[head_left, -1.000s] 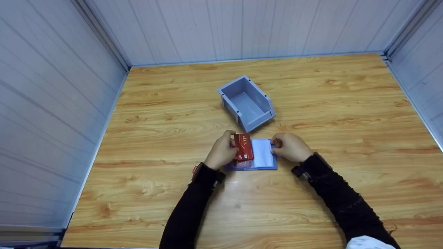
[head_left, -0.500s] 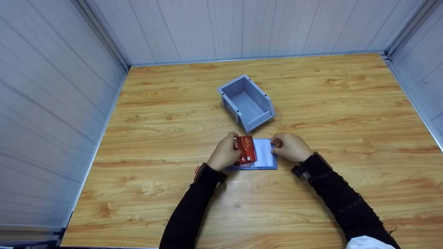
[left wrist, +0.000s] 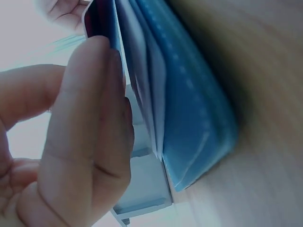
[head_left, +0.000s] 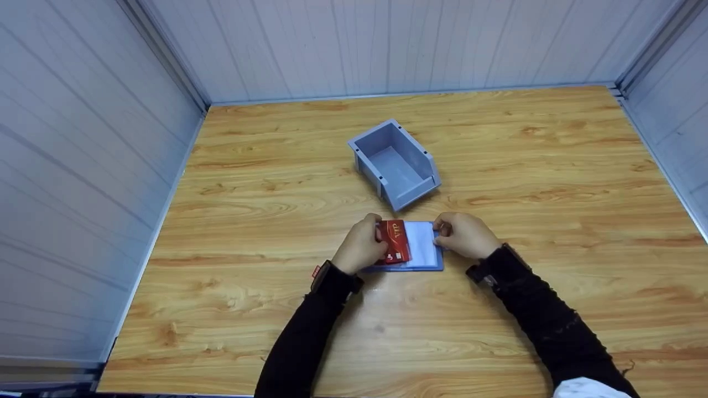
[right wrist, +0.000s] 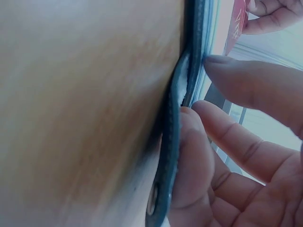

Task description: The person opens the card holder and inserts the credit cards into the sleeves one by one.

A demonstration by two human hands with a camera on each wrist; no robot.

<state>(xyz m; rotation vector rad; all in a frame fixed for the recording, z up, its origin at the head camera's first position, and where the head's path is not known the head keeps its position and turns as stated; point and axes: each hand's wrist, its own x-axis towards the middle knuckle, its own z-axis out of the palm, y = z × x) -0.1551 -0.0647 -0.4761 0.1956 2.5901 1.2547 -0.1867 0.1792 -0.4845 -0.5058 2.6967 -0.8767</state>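
Observation:
An open blue card holder (head_left: 440, 261) lies on the table, with clear plastic sleeves (head_left: 421, 244) spread over its right side. My left hand (head_left: 358, 244) grips a red VIP card (head_left: 397, 243) by its left edge, over the holder's left half. How far the card sits in a sleeve cannot be told. At the right edge of the holder, my right hand (head_left: 469, 235) pinches the sleeves between thumb and fingers. The right wrist view shows the holder's stitched strap (right wrist: 171, 137) with a metal snap, beside the fingers. Several sleeve layers (left wrist: 154, 85) fan apart in the left wrist view.
A grey plastic bin (head_left: 399, 168) stands just behind the card holder, its low front turned toward the hands. The wood-grain table (head_left: 265, 193) is bounded by pale panel walls (head_left: 387, 50) at the back and sides.
My left hand has shifted slightly right and toward the body, bringing the red card lower over the left half of the holder. My right hand has stayed in place.

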